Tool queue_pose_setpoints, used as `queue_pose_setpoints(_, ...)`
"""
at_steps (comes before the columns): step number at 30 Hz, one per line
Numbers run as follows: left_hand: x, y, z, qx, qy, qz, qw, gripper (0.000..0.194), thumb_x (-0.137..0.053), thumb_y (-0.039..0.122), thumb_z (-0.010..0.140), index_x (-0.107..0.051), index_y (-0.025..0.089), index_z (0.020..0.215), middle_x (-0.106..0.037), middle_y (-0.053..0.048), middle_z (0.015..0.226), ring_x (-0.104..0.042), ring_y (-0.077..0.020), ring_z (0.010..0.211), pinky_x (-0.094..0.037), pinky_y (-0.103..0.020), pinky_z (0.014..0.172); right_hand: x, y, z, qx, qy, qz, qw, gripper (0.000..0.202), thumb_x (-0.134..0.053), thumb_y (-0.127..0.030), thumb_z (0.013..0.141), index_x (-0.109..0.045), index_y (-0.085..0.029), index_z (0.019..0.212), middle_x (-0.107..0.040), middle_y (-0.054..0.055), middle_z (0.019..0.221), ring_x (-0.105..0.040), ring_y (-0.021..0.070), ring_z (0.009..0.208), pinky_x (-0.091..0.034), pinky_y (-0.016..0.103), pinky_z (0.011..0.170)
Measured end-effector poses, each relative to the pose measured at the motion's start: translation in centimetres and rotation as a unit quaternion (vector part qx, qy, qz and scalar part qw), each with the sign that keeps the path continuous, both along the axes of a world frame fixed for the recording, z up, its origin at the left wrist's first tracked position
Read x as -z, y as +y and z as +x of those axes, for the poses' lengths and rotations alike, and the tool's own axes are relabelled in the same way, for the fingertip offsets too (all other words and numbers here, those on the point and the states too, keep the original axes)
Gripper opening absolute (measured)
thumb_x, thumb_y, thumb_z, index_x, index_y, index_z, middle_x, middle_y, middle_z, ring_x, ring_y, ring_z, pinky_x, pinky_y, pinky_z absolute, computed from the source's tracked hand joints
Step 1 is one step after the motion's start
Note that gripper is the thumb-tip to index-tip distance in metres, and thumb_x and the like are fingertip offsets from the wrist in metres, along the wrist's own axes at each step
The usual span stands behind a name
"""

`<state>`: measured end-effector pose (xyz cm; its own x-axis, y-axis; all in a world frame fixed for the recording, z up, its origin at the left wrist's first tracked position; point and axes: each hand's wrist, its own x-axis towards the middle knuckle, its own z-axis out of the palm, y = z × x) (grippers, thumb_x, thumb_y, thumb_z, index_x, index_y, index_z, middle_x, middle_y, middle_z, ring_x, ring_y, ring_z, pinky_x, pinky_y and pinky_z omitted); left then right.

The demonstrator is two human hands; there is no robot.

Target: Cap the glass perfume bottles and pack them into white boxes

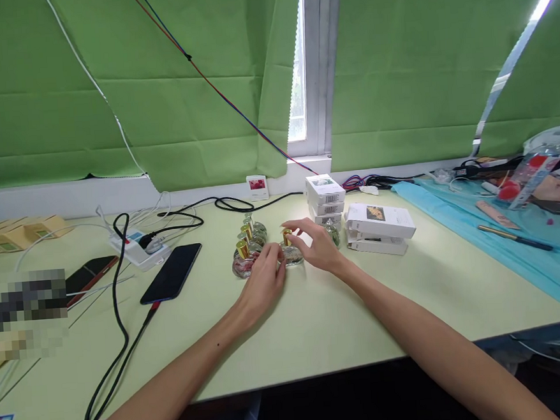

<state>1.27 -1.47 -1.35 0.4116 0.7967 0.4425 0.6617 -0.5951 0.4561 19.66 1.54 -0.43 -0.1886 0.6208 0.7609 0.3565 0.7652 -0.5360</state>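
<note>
In the middle of the table, my right hand (319, 244) has its thumb and index finger around the gold cap (287, 236) of a small, rounded glass bottle (293, 254). My left hand (266, 270) rests low against the left side of that bottle, its fingers curled together and their tips partly hidden. Just left of it, several similar glass bottles (243, 266) with gold caps run in a row toward the window, the nearest with reddish contents. Another glass bottle (332, 233) stands behind my right hand, partly covered by it.
White boxes are stacked (325, 187) behind my right hand, and more white boxes (381, 221) lie to its right. A small white box (258, 187) stands at the back. Leftward are a phone (172, 273), cables and a power strip (141, 251). Blue sheeting (546, 249) covers the right side.
</note>
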Motion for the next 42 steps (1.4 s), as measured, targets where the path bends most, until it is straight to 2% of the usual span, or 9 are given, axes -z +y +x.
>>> queue_pose_setpoints(4, 0.1, 0.0, 0.0, 0.004, 0.001, 0.005, 1.000, 0.007, -0.043, 0.017, 0.098, -0.043, 0.022, 0.094, -0.054, -0.003, 0.101, -0.054, -0.0155, 0.074, -0.043, -0.033, 0.071, -0.1, 0.1, 0.1, -0.009, -0.011, -0.006, 1.000, 0.019, -0.057, -0.020, 0.098, -0.071, -0.023, 0.111, -0.075, 0.004, 0.093, -0.064, 0.0201, 0.094, -0.052, 0.037, 0.087)
queue_pose_setpoints(13, 0.0, -0.2, 0.2, -0.004, -0.002, 0.001, 1.000, 0.008, -0.043, 0.018, 0.098, -0.041, 0.022, 0.091, -0.054, -0.003, 0.099, -0.055, -0.0171, 0.075, -0.043, -0.034, 0.071, 0.2, 0.5, -0.1, 0.003, -0.024, 0.014, 1.000, 0.015, -0.060, -0.016, 0.095, -0.071, -0.021, 0.105, -0.072, 0.005, 0.092, -0.061, 0.0203, 0.090, -0.050, 0.035, 0.083)
queue_pose_setpoints(24, -0.1, -0.4, 0.2, -0.015, -0.004, 0.003, 1.000, 0.006, -0.046, 0.019, 0.096, -0.043, 0.022, 0.092, -0.054, -0.003, 0.098, -0.055, -0.0168, 0.074, -0.042, -0.033, 0.069, 0.3, 0.7, -0.3, 0.022, -0.029, 0.005, 0.999, 0.003, -0.065, -0.021, 0.092, -0.064, -0.021, 0.095, -0.065, 0.005, 0.090, -0.058, 0.0199, 0.085, -0.048, 0.035, 0.079)
queue_pose_setpoints(30, -0.3, -0.6, 0.2, -0.015, 0.001, -0.007, 1.000, 0.005, -0.045, 0.020, 0.097, -0.042, 0.022, 0.093, -0.054, -0.003, 0.097, -0.055, -0.0177, 0.077, -0.043, -0.034, 0.071, 0.4, 0.6, -0.5, 0.017, -0.015, -0.005, 1.000, 0.006, -0.065, -0.025, 0.092, -0.060, -0.022, 0.091, -0.062, 0.003, 0.088, -0.056, 0.0185, 0.084, -0.048, 0.034, 0.078)
queue_pose_setpoints(38, -0.1, -0.4, 0.2, -0.014, 0.000, 0.000, 1.000, 0.004, -0.046, 0.019, 0.096, -0.044, 0.022, 0.094, -0.056, -0.004, 0.099, -0.057, -0.0187, 0.080, -0.043, -0.034, 0.071, 0.0, 0.1, -0.3, 0.017, -0.038, -0.001, 0.999, 0.007, -0.065, -0.028, 0.093, -0.060, -0.022, 0.096, -0.063, 0.004, 0.092, -0.057, 0.0187, 0.085, -0.049, 0.033, 0.080)
queue_pose_setpoints(42, -0.1, -0.3, 0.2, -0.014, -0.002, 0.006, 1.000, 0.004, -0.046, 0.019, 0.096, -0.044, 0.022, 0.094, -0.056, -0.005, 0.102, -0.057, -0.0194, 0.084, -0.044, -0.034, 0.072, -0.2, -0.3, 0.2, 0.028, -0.102, 0.004, 0.994, 0.027, -0.067, -0.024, 0.088, -0.060, -0.022, 0.114, -0.064, 0.005, 0.099, -0.057, 0.0187, 0.083, -0.049, 0.032, 0.077)
